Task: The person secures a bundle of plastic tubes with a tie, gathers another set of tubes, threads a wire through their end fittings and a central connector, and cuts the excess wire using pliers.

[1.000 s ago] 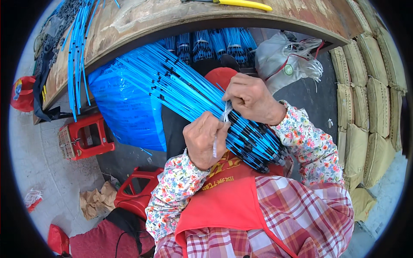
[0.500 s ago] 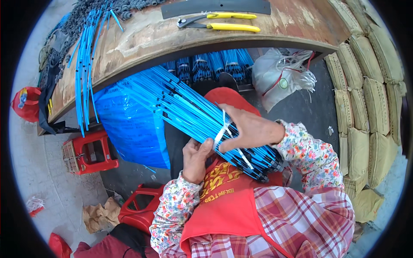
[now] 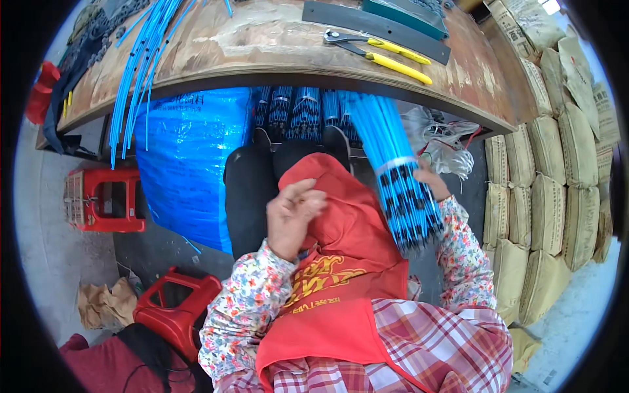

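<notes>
A bundle of thin blue rods [image 3: 385,134] with black pieces along its lower part hangs at my right side, tied round by a white band [image 3: 397,163]. My right hand [image 3: 430,181] grips its right side near that band; some fingers are hidden behind the rods. Over the red apron [image 3: 347,223] on my lap, my left hand [image 3: 296,219] is raised with loosely bent fingers and nothing visible in it. More tied blue bundles [image 3: 305,111] stand under the table beyond my feet.
On the wooden table [image 3: 262,46] lie yellow-handled pliers [image 3: 396,60], a grey strip [image 3: 373,29] and loose blue rods [image 3: 139,72]. A blue sack [image 3: 190,170] stands at left, near red stools [image 3: 105,200]. Stacked paper sacks [image 3: 547,203] line the right. A white bag [image 3: 449,147] is under the table.
The bundle has swung from lying across my lap to a steeper position at my right, held by my right hand. My left hand has let go of it. The view has shifted.
</notes>
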### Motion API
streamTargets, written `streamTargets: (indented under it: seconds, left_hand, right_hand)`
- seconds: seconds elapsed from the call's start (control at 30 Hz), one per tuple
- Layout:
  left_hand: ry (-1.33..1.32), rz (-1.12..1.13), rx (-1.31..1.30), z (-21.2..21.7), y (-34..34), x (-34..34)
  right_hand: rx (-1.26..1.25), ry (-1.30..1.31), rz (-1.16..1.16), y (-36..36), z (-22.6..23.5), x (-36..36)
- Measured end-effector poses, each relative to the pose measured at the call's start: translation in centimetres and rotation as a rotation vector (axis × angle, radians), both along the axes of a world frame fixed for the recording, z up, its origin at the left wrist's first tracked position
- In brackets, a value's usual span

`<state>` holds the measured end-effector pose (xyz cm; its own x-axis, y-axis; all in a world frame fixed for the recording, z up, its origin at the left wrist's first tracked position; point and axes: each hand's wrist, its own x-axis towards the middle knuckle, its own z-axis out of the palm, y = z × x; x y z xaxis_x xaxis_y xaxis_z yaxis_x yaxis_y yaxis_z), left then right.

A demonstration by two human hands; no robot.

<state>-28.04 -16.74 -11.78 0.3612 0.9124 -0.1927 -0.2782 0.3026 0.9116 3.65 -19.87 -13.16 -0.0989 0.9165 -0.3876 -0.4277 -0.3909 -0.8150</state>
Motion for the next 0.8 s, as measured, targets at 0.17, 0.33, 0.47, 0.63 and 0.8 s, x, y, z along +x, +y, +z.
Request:
streamTargets:
  seconds: [0.17,0.33,0.47,0.63,0.8]
  left_hand:
    - [0.134,0.094,-0.203,-2.5,0.5,-2.0]
    - [0.204,0.116,-0.18,-3.1,1.3,-1.4]
    - [0.237,0.092,-0.17,-3.0,1.5,-0.7]
    - [0.237,0.098,-0.17,-3.4,2.1,-0.6]
    - [0.218,0.081,-0.156,-3.5,2.0,-0.3]
  right_hand:
    - [0.029,-0.404,-0.091,6.5,-1.0,3.1]
    - [0.43,-0.796,-0.185,14.9,-4.3,2.2]
    - [0.298,-1.565,0.054,17.7,-12.1,4.0]
    - [-0.082,-1.661,0.289,15.8,-14.1,1.5]
    - [-0.117,-1.241,0.374,11.2,-14.3,-0.6]
